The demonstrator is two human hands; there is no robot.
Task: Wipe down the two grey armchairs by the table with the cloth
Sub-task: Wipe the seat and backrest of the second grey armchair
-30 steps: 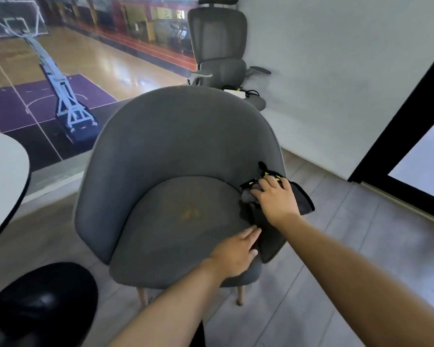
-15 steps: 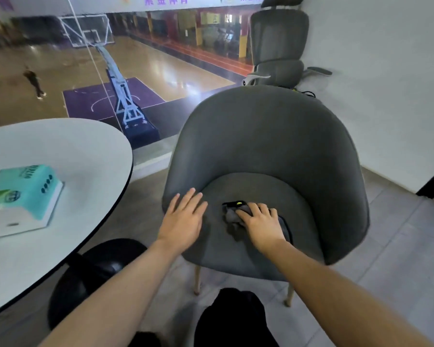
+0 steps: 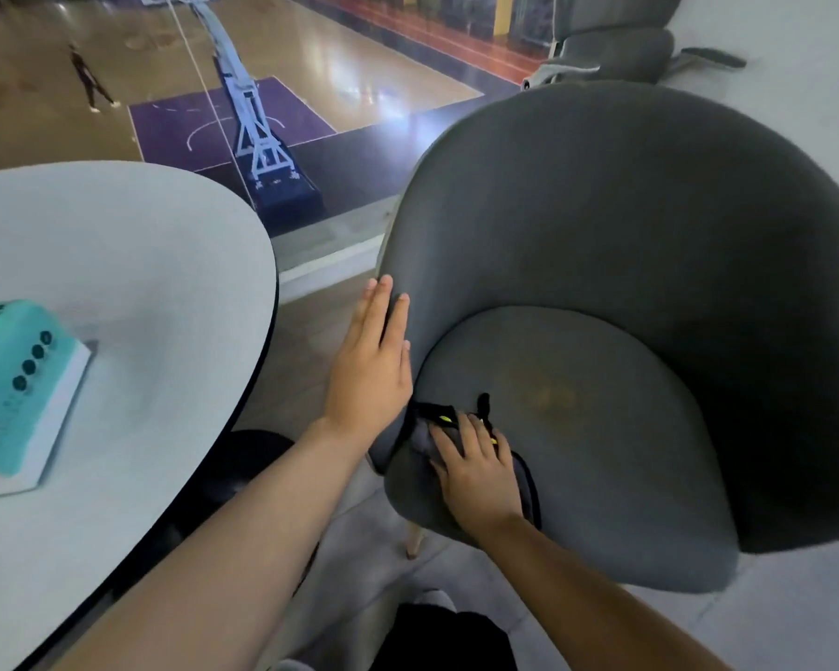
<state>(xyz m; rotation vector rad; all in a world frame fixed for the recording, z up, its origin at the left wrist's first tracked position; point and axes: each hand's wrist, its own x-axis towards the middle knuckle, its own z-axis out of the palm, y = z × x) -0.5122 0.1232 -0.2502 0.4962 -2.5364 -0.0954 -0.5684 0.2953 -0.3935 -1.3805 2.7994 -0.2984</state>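
Beyond the glass there is a basketball court with a hoop stand [image 3: 257, 138] on a purple patch. On my side the white round counter [image 3: 141, 263] sits to my left with a teal tissue box [image 3: 15, 380] on it. A grey office chair [image 3: 616, 50] stands behind the armchair [image 3: 626, 225] I am working on.

In the last second the cloth [image 3: 423, 434] has crossed the seat cushion [image 3: 601, 452]. It was at the right-hand edge, then near the middle of the front, and now it lies bunched at the front left corner, where the cushion meets the left side of the shell. I judge that one pass along the front of the seat is about done. The backrest, the sides and the yellowish mark [image 3: 550, 397] in the middle of the cushion still look unwiped. The second armchair is not in view.

My right hand [image 3: 478, 469] lies on top of the cloth, fingers spread and pressing it flat against the fabric rather than gripping it. The cloth's black edging and yellow stitching show just past my fingertips.

My left hand [image 3: 371, 375] has left the seat front. It now rests flat, fingers straight, against the outer left edge of the shell, just beside the cloth but not touching it. I judge it is steadying the chair.
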